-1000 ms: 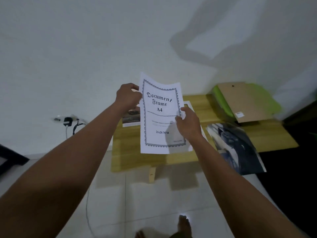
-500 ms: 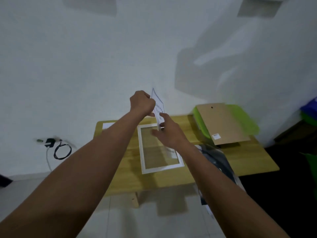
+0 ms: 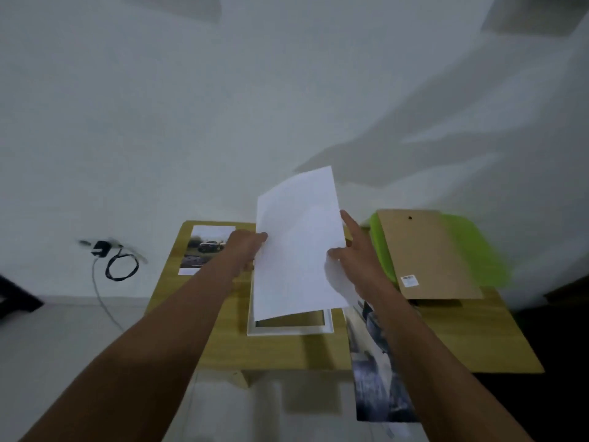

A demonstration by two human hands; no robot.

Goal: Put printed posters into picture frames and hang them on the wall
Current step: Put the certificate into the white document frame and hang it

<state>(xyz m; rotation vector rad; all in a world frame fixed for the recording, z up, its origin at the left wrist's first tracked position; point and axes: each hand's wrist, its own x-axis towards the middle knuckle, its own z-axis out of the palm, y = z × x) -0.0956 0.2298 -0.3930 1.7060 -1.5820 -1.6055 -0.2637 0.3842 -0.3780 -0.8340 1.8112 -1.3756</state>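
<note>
Rising behind the wooden table (image 3: pixel 478 339), a white wall (image 3: pixel 159 122) carries soft shadows. On the table's far right corner lies a green plastic piece (image 3: pixel 471 250), and a brown backing board (image 3: pixel 427 253) with a small white label rests on top of it. A dark printed poster (image 3: pixel 379 390) lies on the table's right half and hangs down over its near edge. Above the table's middle a blank white sheet (image 3: pixel 296 244) is held up, tilted, with its lower edge close over a white picture frame (image 3: pixel 290 330) that lies flat on the tabletop. A photo print (image 3: pixel 207 247) lies at the table's far left corner. The left hand (image 3: pixel 243 252) grips the sheet's left edge, thumb on the near face. The right hand (image 3: pixel 357 263) pinches the right edge with its thumb, forefinger stretched straight up. Left of the table, a black charger (image 3: pixel 100 248) and looped cable (image 3: pixel 122 269) hang on the wall.
</note>
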